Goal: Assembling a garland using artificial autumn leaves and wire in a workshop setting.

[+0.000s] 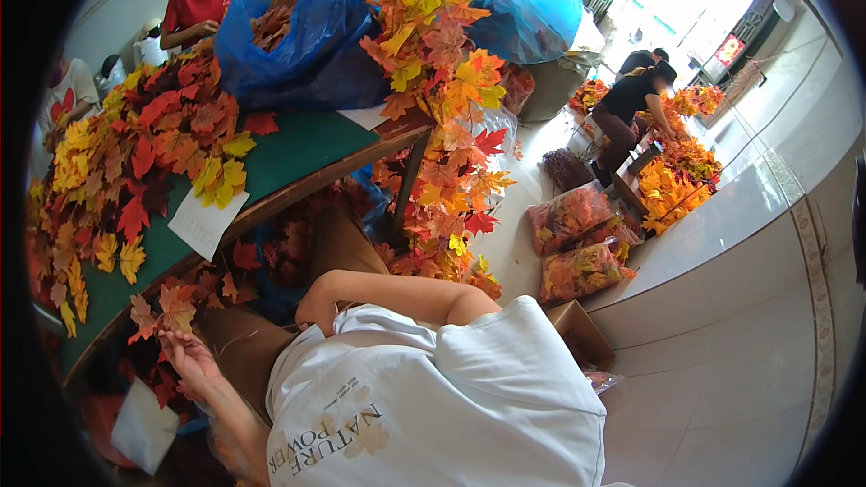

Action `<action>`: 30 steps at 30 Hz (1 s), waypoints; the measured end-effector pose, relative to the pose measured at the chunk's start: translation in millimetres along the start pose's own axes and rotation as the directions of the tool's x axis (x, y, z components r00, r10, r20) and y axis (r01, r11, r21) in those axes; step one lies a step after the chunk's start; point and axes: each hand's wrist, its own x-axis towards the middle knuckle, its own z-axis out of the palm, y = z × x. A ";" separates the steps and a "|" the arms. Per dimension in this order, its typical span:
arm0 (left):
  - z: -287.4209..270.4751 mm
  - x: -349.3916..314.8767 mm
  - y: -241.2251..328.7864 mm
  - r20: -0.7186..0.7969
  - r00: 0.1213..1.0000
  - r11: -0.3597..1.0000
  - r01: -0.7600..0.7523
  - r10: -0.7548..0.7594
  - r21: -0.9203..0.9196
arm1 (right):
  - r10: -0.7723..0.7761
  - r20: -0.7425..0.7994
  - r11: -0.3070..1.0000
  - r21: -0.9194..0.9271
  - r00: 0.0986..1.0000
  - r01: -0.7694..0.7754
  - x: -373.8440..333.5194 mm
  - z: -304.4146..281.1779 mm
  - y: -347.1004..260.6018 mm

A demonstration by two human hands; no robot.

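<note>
My left hand (188, 359) is at the lower left, beside the table's near edge. Its fingers are pinched on a small spray of artificial maple leaves (177, 307), pale orange and pink. A thin stem runs from there toward my lap. My right arm bends across my body, and the right hand (316, 309) is partly visible above the brown trousers; its fingers are hidden. More red and rust leaves hang below the table edge around my knees.
A green-topped table (298, 149) bears heaped leaf sprays (144, 135), a blue plastic bag (293, 45) and a paper sheet (206, 219). A tall leaf garland (451, 117) hangs over its end. Bagged leaves (577, 266) and a cardboard box (582, 334) stand on the right. Other people work nearby.
</note>
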 end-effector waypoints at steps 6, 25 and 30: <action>24.4 -4.1 -7.8 0.071 0.997 0.999 0.028 -0.026 -0.031 | -0.226 -0.358 0.959 -0.246 0.906 0.142 -6.3 17.8 -9.5; 14.4 3.2 42.5 -0.172 0.984 0.986 -0.064 0.037 -0.157 | -0.110 -0.433 0.969 -0.248 0.895 -0.001 -25.5 1.9 -58.0; -1.7 7.0 59.4 -0.099 0.993 0.966 0.032 -0.059 -0.255 | -0.107 -0.421 0.962 -0.272 0.901 -0.013 -29.3 0.6 -70.3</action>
